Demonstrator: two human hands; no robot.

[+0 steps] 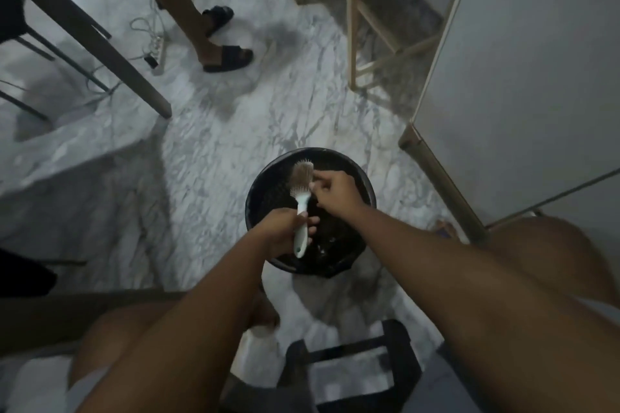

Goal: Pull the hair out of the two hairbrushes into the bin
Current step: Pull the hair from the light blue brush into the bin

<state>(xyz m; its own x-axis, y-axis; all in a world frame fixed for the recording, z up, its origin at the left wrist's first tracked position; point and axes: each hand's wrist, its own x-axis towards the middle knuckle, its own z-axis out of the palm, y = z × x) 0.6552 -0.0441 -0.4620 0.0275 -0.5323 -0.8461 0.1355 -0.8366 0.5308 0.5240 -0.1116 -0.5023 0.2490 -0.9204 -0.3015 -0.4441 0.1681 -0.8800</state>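
Note:
A round black bin (265, 184) stands on the marble floor between my knees. Over it my left hand (281, 233) grips the handle of a white hairbrush (302, 208), whose head points away from me and carries a brownish mat of hair (301, 175). My right hand (335, 189) is at the right side of the brush head, with fingertips pinched on the hair. Only one hairbrush is in view.
Another person's legs in black sandals (228, 59) stand on the far floor. A dark table leg (110, 54) and a power strip with cables (157, 50) lie at left. A gold-framed rack (355, 43) and a white cabinet (520, 77) stand at right. A black stool (352, 362) is below me.

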